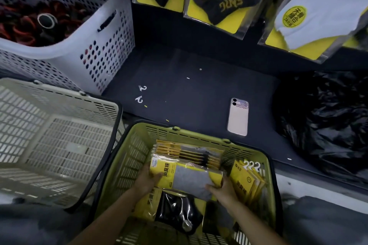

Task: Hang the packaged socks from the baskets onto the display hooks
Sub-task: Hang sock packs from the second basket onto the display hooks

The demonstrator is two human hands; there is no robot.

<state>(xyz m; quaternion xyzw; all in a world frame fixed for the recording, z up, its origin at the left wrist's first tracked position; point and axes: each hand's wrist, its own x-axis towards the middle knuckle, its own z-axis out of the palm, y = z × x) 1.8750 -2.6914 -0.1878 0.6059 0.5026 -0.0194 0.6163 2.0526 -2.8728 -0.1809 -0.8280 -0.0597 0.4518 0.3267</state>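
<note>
Our left grip (148, 182) and right grip (224, 188) clasp opposite ends of a grey sock pack (191, 179) inside the green basket (201, 134), above other packs (249, 183); a phone (238, 117) lies just beyond.

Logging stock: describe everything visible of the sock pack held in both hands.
The sock pack is a clear plastic sleeve over a yellow card with black print, holding grey socks. It is held flat over other packs in the green basket. The left hand grips its left edge, the right hand its right corner.
</note>
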